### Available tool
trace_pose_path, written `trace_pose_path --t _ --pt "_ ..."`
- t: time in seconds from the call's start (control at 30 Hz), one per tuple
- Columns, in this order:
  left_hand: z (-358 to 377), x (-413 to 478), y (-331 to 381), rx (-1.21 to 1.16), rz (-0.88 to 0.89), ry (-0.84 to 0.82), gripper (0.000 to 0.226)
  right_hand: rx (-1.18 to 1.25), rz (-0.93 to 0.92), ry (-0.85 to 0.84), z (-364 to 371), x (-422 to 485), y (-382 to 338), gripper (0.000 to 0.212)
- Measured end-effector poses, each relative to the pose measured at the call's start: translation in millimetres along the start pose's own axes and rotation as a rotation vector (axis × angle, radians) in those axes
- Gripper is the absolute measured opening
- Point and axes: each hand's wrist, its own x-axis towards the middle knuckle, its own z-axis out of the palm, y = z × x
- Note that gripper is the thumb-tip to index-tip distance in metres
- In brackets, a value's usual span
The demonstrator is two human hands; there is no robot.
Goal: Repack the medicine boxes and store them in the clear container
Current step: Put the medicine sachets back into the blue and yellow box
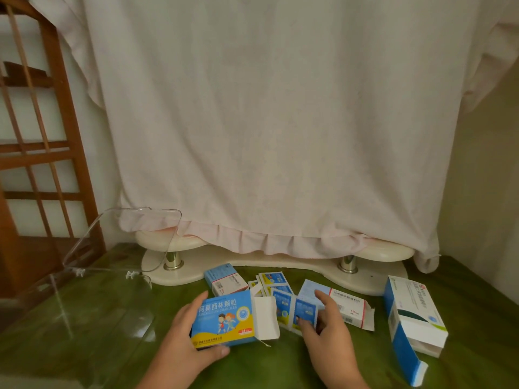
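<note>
The left hand (185, 341) grips the blue and yellow medicine box (224, 318) on the green table (112, 355), and the box's white flap hangs open. The right hand (325, 335) pinches a small blue packet (304, 313) just beside that flap. The clear container (70, 290) sits at the left with its lid up.

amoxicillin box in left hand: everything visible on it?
The amoxicillin box is a cardboard carton, blue above with white Chinese lettering and "AMOXICILLIN GRANULES", yellow below with two cartoon children. Its right end is open, white flap swung out. The left hand grips it, fingers over the far edge, thumb on the near edge, over the green table. Blue sachets lie beyond the open end.
</note>
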Motion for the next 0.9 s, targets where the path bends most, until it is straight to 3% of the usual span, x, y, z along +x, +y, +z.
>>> trace_pose_path --t 0.13,0.27,0.9 --pt "0.9 1.1 -0.2 0.009 -0.012 0.007 0.11 0.233 0.059 0.191 -5.9 3.1 -0.9 0.032" --pt "1.2 0.5 -0.3 0.015 -0.004 0.005 0.111 0.42 0.093 0.275 -14.3 3.6 -10.0 0.026" --pt "1.3 -0.7 -0.5 0.02 0.025 -0.002 0.109 0.405 0.111 0.02 3.1 -9.0 -24.4 0.014"
